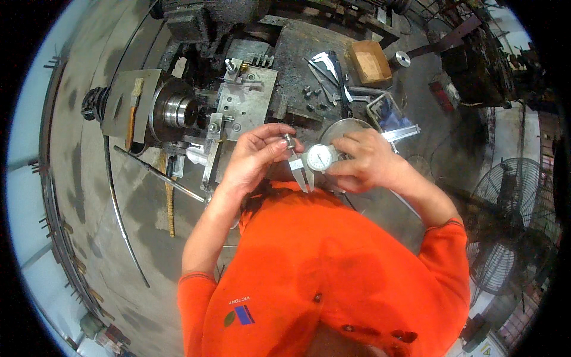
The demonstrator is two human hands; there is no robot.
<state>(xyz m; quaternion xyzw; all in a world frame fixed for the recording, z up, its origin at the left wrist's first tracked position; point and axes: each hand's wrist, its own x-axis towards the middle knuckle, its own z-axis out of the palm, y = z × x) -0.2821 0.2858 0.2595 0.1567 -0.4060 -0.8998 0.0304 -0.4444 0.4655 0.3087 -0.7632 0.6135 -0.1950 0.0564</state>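
My left hand (260, 156) pinches a small round metal part (289, 140) between thumb and fingers. Close beside it, my right hand (364, 159) grips a dial caliper (302, 165) with a round white dial face. The caliper's beam sticks out past my right hand to the right, and its larger jaws point down toward my orange shirt. The metal part is near the caliper's upper end; whether the two touch I cannot tell.
A lathe chuck (176, 110) stands at the left beside a metal tool plate (248, 98). A brush (134, 107) leans on the headstock. Beyond my hands lie a white caliper (325, 61), several small dark parts and a cardboard box (370, 61). A large fan (502, 199) stands at the right.
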